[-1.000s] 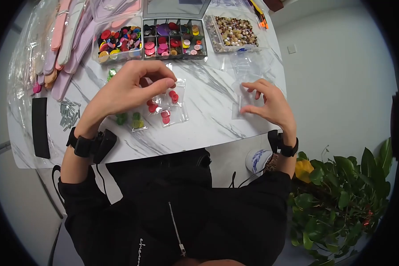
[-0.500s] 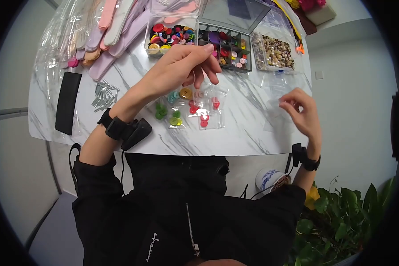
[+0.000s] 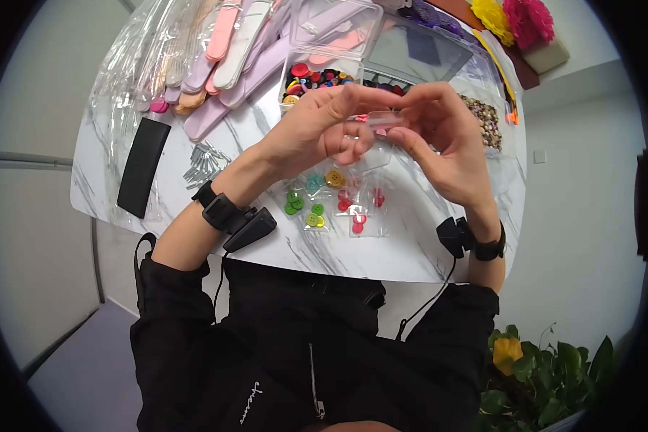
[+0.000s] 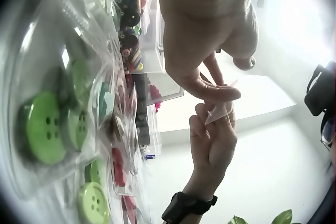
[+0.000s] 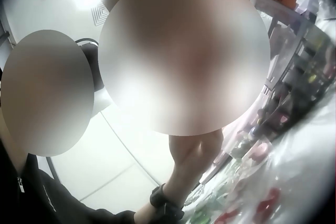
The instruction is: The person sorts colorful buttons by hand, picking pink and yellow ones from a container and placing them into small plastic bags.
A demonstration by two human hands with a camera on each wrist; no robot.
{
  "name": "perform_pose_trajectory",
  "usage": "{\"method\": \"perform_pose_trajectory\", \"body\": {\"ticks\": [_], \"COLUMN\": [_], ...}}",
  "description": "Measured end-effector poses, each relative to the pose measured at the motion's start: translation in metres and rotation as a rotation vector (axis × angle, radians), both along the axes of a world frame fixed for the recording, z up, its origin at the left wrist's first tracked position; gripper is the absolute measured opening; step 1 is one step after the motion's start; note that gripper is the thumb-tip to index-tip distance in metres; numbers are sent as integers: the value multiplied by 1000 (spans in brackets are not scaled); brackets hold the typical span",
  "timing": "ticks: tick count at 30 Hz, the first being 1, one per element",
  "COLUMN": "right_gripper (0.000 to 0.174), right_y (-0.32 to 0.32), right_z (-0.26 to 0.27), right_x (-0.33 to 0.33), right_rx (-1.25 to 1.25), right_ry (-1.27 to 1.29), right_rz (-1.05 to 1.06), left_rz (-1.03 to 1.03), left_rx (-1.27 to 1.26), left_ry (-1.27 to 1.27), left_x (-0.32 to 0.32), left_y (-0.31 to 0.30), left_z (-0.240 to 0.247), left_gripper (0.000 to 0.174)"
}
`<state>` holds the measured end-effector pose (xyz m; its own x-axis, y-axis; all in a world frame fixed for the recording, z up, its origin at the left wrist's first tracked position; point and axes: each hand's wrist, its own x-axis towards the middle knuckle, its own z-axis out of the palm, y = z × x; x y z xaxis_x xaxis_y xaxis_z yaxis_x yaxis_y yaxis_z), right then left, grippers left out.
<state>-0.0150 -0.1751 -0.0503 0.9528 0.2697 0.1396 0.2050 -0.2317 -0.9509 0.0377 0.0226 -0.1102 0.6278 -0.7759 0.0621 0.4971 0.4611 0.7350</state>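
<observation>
My left hand (image 3: 306,135) and right hand (image 3: 450,153) meet above the table, in front of the button boxes. Between their fingertips is a small clear plastic bag (image 3: 386,119), pinched from both sides. From the left wrist view, a pale corner of this bag (image 4: 218,111) sticks out between the fingers. Below the hands lie small clear bags with red buttons (image 3: 358,223), yellow-green buttons (image 3: 315,219) and green buttons (image 3: 294,203). A large tan button (image 3: 334,178) shows behind them. A blurred patch covers most of the right wrist view.
An open box of mixed buttons (image 3: 297,71) stands at the back, beside a compartment box with a raised clear lid (image 3: 428,54). Beads (image 3: 484,121) fill a box at right. Metal pins (image 3: 205,164), a black strip (image 3: 144,167) and pastel strips (image 3: 250,47) lie left.
My right hand has moved left from the table's right side, bringing a small clear bag to my left hand. The left hand has turned its fingers toward it. The head view has shifted.
</observation>
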Motion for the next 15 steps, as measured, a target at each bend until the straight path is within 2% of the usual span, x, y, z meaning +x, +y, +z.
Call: {"method": "perform_pose_trajectory", "body": {"ticks": [3,8,11,14,15], "right_gripper": [17,19,19,20,20], "right_y": [2,-1,0,-1,-2], "right_z": [-6,-21,-26,-18,-19], "right_x": [-5,-13,-11,-11,-11], "right_rx": [18,-77,-113,-315,-308], "right_ry": [-45,-148,-225,-444,-446], "right_rz": [-109,-106,-98,-126,-116], "left_rz": [-9,-107,-76,-17,9], "left_rx": [56,11,-23,51,85], "left_ry": [-211,-124,-34,-86,-112], "left_x": [1,-1,-1,-5,-7], "left_y": [0,-3,-2,-8,-9], "left_z": [-4,-8,-11,-18,-18], "left_gripper": [63,56,37,32,29]}}
